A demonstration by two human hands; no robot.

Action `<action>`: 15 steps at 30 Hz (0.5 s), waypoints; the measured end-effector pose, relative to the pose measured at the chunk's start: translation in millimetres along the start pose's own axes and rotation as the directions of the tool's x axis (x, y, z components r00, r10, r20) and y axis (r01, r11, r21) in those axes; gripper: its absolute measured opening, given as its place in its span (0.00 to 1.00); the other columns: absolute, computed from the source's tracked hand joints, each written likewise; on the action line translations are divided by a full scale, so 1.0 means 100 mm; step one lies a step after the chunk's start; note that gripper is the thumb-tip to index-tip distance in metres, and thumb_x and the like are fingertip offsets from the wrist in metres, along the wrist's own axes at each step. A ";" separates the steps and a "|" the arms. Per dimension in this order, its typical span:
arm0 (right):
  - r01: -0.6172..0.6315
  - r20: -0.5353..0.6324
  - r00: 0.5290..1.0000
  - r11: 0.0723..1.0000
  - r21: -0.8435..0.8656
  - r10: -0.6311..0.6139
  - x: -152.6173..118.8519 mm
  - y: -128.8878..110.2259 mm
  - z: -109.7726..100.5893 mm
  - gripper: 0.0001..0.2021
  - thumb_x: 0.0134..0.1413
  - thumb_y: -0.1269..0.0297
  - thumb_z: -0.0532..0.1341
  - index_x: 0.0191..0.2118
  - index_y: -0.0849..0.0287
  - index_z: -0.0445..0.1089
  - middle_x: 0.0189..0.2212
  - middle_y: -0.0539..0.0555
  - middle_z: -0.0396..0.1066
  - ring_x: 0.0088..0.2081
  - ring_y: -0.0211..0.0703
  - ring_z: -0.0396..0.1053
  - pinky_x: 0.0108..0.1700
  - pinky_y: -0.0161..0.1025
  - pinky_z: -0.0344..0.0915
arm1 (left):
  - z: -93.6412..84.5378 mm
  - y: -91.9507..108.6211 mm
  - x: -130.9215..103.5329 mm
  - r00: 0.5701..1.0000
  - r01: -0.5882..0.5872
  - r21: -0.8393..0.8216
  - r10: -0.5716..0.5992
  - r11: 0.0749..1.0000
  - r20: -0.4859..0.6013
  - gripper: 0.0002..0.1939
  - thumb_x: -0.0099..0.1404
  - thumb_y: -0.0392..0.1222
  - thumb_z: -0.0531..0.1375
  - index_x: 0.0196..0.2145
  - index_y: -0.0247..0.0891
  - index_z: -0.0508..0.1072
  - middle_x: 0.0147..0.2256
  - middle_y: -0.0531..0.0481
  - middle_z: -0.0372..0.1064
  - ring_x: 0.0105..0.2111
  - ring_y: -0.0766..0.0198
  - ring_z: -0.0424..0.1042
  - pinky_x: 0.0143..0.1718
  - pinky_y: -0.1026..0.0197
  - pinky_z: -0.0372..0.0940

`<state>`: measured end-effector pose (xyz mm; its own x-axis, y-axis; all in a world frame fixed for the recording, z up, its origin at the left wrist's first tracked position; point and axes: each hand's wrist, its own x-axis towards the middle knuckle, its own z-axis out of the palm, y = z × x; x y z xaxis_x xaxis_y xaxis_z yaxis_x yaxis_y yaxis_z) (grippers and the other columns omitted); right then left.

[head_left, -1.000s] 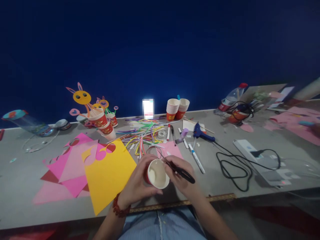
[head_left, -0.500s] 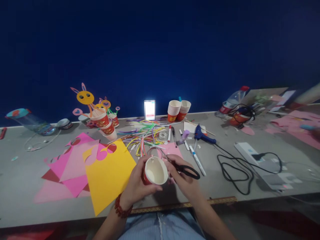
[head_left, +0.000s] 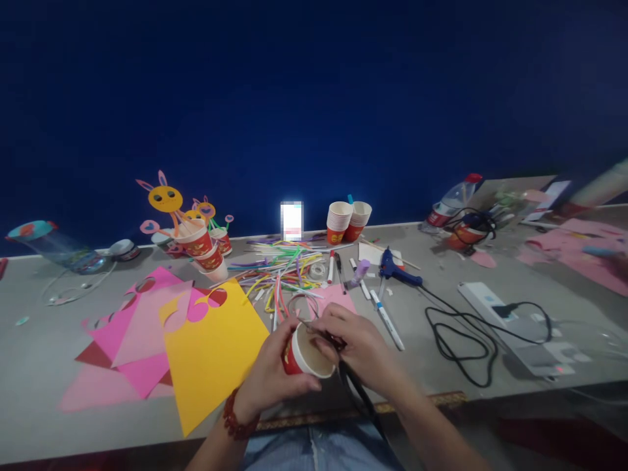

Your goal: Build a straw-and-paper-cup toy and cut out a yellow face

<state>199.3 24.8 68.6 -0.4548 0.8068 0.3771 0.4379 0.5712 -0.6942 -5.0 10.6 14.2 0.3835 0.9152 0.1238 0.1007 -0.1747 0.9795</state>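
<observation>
My left hand (head_left: 267, 373) is wrapped round a red and white paper cup (head_left: 291, 358), held over the table's front edge. The cup lies tilted, its white rim turned toward my right hand. In my right hand (head_left: 360, 340) is a pair of scissors (head_left: 360, 392); the black handles hang down toward my lap and are blurred. The slim blades point left at the cup's upper rim, partly covered by my fingers. Fingers of my right hand touch or overlap the cup's opening; whether the blade tips contact the cup I cannot tell.
Yellow paper (head_left: 216, 353) and pink sheets (head_left: 152, 320) lie left. Pipe cleaners (head_left: 289, 261) are heaped ahead, with stacked cups (head_left: 338, 222) behind. A blue glue gun (head_left: 395, 268), its cord and a power strip (head_left: 510, 333) lie right. Decorated cups (head_left: 196, 242) stand back left.
My right hand has moved in over the cup's mouth, and the scissors have swung so their handles point downward. The cup has tilted and shifted slightly down.
</observation>
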 end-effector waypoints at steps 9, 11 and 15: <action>0.045 0.066 0.997 0.977 -0.209 -0.032 0.07 0.01 0.00 0.08 0.60 0.75 0.59 0.34 0.57 0.74 0.30 0.51 0.69 0.28 0.38 0.65 0.28 0.34 0.54 | 0.07 0.02 0.00 0.999 0.041 -0.119 -0.040 0.992 0.009 0.39 0.46 0.64 0.71 0.49 0.38 0.70 0.43 0.45 0.74 0.41 0.52 0.73 0.43 0.57 0.69; 0.036 0.058 0.998 0.995 -0.092 -0.031 0.06 0.01 -0.05 0.06 0.62 0.70 0.60 0.35 0.57 0.73 0.30 0.50 0.70 0.29 0.38 0.66 0.29 0.33 0.58 | 0.06 -0.03 -0.02 0.999 0.033 -0.136 -0.038 0.990 -0.032 0.41 0.46 0.65 0.71 0.52 0.38 0.69 0.45 0.44 0.74 0.43 0.51 0.73 0.45 0.55 0.68; -0.038 -0.128 0.991 0.994 0.099 0.050 0.03 0.15 -0.17 0.09 0.62 0.62 0.62 0.30 0.57 0.72 0.27 0.50 0.69 0.28 0.39 0.66 0.30 0.34 0.62 | 0.06 -0.16 -0.04 0.983 0.055 -0.228 -0.093 0.972 -0.158 0.42 0.51 0.65 0.68 0.57 0.38 0.66 0.52 0.40 0.71 0.51 0.47 0.71 0.53 0.50 0.66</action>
<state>218.2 38.4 69.7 -0.3294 0.8472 0.4168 0.3755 0.5226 -0.7654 -3.1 7.3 -2.4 0.2229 0.9732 0.0558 -0.0899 -0.0364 0.9953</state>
